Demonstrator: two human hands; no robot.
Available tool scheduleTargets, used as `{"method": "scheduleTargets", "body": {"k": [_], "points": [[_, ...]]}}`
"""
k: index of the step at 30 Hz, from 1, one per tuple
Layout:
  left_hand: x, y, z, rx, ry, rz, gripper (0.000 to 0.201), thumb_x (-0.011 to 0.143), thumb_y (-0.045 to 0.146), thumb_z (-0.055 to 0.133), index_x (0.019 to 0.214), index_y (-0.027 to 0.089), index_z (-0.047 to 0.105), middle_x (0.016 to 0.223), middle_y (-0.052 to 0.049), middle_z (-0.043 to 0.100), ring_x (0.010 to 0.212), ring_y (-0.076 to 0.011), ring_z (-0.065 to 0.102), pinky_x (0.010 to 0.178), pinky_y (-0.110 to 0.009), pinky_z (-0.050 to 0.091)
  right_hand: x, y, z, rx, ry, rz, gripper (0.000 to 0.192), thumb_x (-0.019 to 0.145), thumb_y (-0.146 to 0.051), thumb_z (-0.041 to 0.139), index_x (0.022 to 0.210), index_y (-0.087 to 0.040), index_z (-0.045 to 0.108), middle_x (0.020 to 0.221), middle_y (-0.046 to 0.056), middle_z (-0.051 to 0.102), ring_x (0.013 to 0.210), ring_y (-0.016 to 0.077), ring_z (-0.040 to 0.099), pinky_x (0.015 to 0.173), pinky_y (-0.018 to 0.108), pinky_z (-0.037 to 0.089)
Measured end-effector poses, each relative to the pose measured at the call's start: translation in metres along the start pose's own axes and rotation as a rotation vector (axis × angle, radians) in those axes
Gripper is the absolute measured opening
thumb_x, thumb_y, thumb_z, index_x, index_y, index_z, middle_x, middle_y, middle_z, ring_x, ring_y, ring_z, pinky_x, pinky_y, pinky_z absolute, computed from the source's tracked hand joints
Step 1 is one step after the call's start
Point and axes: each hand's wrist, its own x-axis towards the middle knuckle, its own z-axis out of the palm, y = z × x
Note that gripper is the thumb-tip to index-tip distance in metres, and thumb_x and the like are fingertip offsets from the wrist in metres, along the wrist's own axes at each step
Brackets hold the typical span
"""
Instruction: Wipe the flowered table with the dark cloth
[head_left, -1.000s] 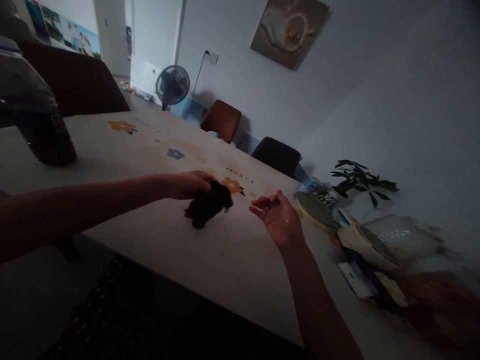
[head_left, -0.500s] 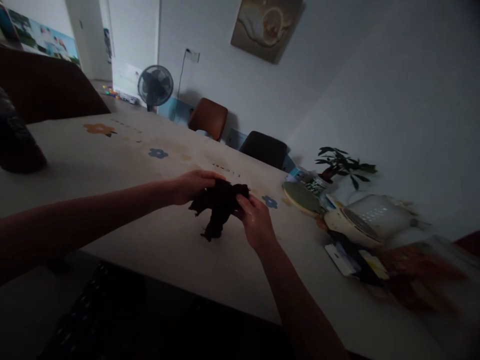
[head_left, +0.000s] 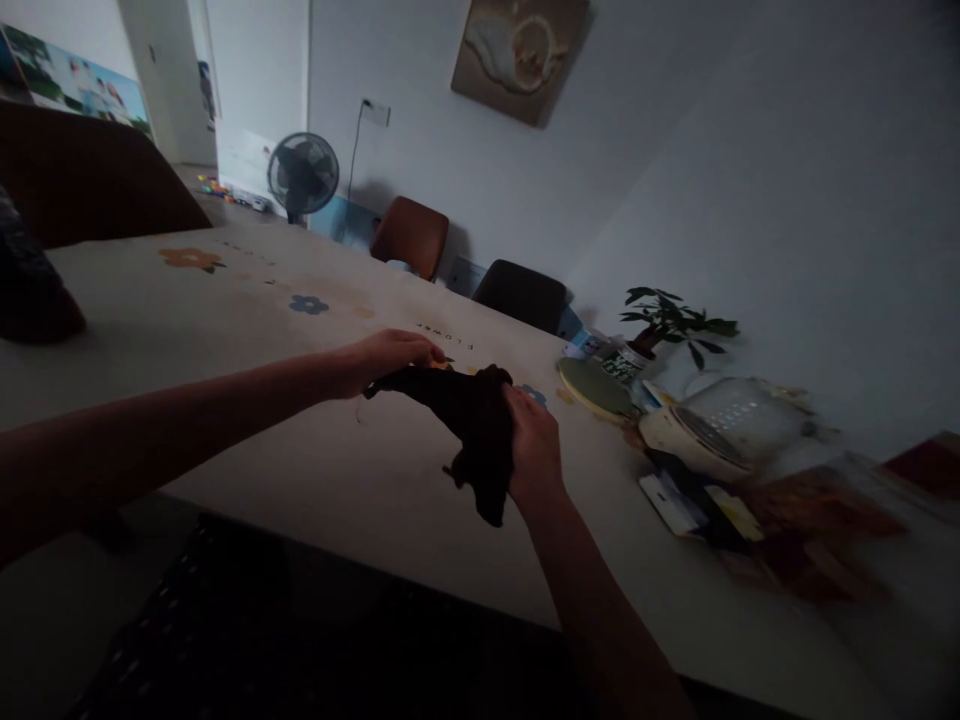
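A small dark cloth [head_left: 472, 420] is stretched between both hands just above a table covered in a pale flower-print cloth [head_left: 315, 470]. My left hand [head_left: 390, 357] pinches its far-left end. My right hand [head_left: 534, 450] grips the other end, and a loose part of the cloth hangs down below that hand. Both forearms reach in from the near side of the table.
At the right of the table stand a potted plant [head_left: 667, 325], a round green disc [head_left: 596, 388], a white appliance [head_left: 720, 430] and scattered cards [head_left: 679, 500]. A dark bulky object [head_left: 30, 290] sits at far left. Chairs [head_left: 411, 235] and a fan [head_left: 303, 176] stand beyond.
My right hand, open a second ago, has taken hold of the cloth. The two hands have since pulled it apart, so it now spreads out between them.
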Motion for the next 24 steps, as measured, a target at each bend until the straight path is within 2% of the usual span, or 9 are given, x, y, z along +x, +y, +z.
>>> {"method": "scheduleTargets", "body": {"k": [3, 5, 8, 11, 13, 15, 19, 21, 24], "points": [[-0.001, 0.0, 0.002, 0.191, -0.175, -0.05, 0.03, 0.075, 0.045, 0.066, 0.084, 0.016, 0.069, 0.067, -0.003, 0.057, 0.051, -0.0093, 0.044, 0.042, -0.019, 0.027, -0.004, -0.006, 0.0, 0.031, -0.099, 0.021, 0.046, 0.064, -0.059, 0.075, 0.08, -0.018, 0.065, 0.068, 0.0, 0.058, 0.061, 0.0178, 0.055, 0.052, 0.028, 0.045], [-0.003, 0.003, 0.007, 0.182, -0.235, -0.032, 0.028, 0.074, 0.041, 0.069, 0.082, 0.015, 0.068, 0.059, -0.001, 0.051, 0.046, -0.0077, 0.039, 0.041, -0.019, 0.025, -0.003, -0.01, -0.001, -0.103, -0.179, -0.004, 0.049, 0.065, -0.059, 0.076, 0.088, -0.018, 0.065, 0.072, 0.001, 0.061, 0.064, 0.0185, 0.056, 0.054, 0.028, 0.046], [-0.01, 0.017, 0.014, -0.111, -0.243, 0.098, 0.019, 0.075, 0.027, 0.068, 0.088, 0.014, 0.066, 0.07, -0.003, 0.06, 0.056, -0.01, 0.054, 0.05, -0.018, 0.041, 0.006, -0.011, -0.009, -0.442, -0.157, -0.159, 0.041, 0.061, -0.049, 0.078, 0.084, -0.017, 0.066, 0.071, 0.001, 0.061, 0.067, 0.0187, 0.055, 0.057, 0.027, 0.042], [-0.026, 0.036, 0.012, -0.281, -0.239, 0.177, 0.017, 0.076, 0.022, 0.068, 0.089, 0.012, 0.063, 0.081, -0.006, 0.065, 0.069, -0.014, 0.062, 0.061, -0.023, 0.052, 0.015, -0.006, -0.023, -0.551, -0.046, -0.297, 0.029, 0.059, -0.041, 0.066, 0.077, -0.017, 0.065, 0.069, 0.001, 0.061, 0.067, 0.0191, 0.054, 0.059, 0.028, 0.041], [-0.038, 0.048, 0.005, -0.289, -0.216, 0.188, 0.021, 0.078, 0.023, 0.068, 0.095, 0.012, 0.063, 0.086, -0.008, 0.066, 0.072, -0.0161, 0.064, 0.066, -0.027, 0.056, 0.016, -0.003, -0.036, -0.498, 0.031, -0.311, 0.029, 0.057, -0.037, 0.061, 0.077, -0.017, 0.066, 0.069, 0.001, 0.061, 0.068, 0.0192, 0.054, 0.061, 0.029, 0.043], [-0.048, 0.057, -0.005, -0.269, -0.167, 0.188, 0.029, 0.08, 0.028, 0.068, 0.104, 0.013, 0.063, 0.09, -0.009, 0.066, 0.078, -0.0195, 0.066, 0.071, -0.033, 0.058, 0.013, -0.002, -0.048, -0.347, 0.089, -0.236, 0.027, 0.055, -0.035, 0.064, 0.075, -0.017, 0.065, 0.069, 0.001, 0.061, 0.069, 0.0197, 0.055, 0.063, 0.031, 0.047], [-0.058, 0.063, -0.026, -0.222, -0.075, 0.121, 0.04, 0.082, 0.036, 0.069, 0.113, 0.012, 0.062, 0.095, -0.01, 0.066, 0.087, -0.0244, 0.067, 0.082, -0.04, 0.058, -0.002, -0.012, -0.06, 0.037, -0.03, -0.014, 0.03, 0.053, -0.037, 0.073, 0.074, -0.019, 0.062, 0.075, 0.001, 0.061, 0.071, 0.0208, 0.058, 0.06, 0.032, 0.052], [-0.059, 0.061, -0.037, -0.217, -0.064, 0.084, 0.045, 0.082, 0.039, 0.07, 0.115, 0.011, 0.062, 0.099, -0.01, 0.067, 0.085, -0.0221, 0.066, 0.087, -0.042, 0.057, -0.009, -0.019, -0.058, 0.079, -0.072, 0.015, 0.031, 0.057, -0.04, 0.076, 0.078, -0.021, 0.062, 0.078, 0.001, 0.062, 0.072, 0.0212, 0.06, 0.059, 0.031, 0.053], [-0.059, 0.051, -0.057, -0.173, -0.016, 0.069, 0.055, 0.08, 0.045, 0.072, 0.12, 0.01, 0.059, 0.097, -0.01, 0.068, 0.08, -0.0189, 0.065, 0.089, -0.047, 0.055, -0.011, -0.023, -0.048, 0.03, -0.039, -0.05, 0.037, 0.065, -0.042, 0.079, 0.093, -0.022, 0.066, 0.09, 0.002, 0.066, 0.081, 0.0219, 0.064, 0.067, 0.031, 0.054]]}}
